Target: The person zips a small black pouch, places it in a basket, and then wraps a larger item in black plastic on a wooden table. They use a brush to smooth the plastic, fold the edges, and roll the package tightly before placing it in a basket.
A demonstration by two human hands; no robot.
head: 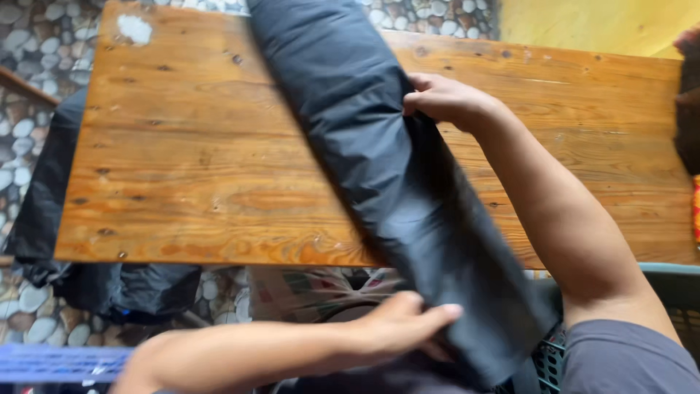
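Pebbles (29,44) set in the floor fill the far left, grey and rounded, and a dark plastic bag (51,211) slumps there against the left edge of the worktop (182,168). A blue crate rim (51,362) shows at the bottom left corner. The worktop is a varnished plank surface with dark knots and 1 pale patch (135,29) near its far left corner. Below its near edge lies a crumpled printed sheet (306,292) on the floor.

The left hand (397,325) comes in from the lower left, forearm level, its fingers (437,314) closed around the near end of a long black fabric bundle (364,153), thumb on top. The bundle is folded into 1 narrow strip that runs diagonally across the worktop, from the far edge near the middle down over the near edge toward the person's lap. The picture is blurred here, so the exact grip underneath cannot be told.

The right hand (445,98) rests on the bundle's right edge about midway along, fingers curled and pinching the cloth. Its arm reaches in from the lower right, where a grey sleeve (627,357) shows. A teal basket (671,281) sits just behind that arm, and a yellow wall (590,22) rises at the top right.
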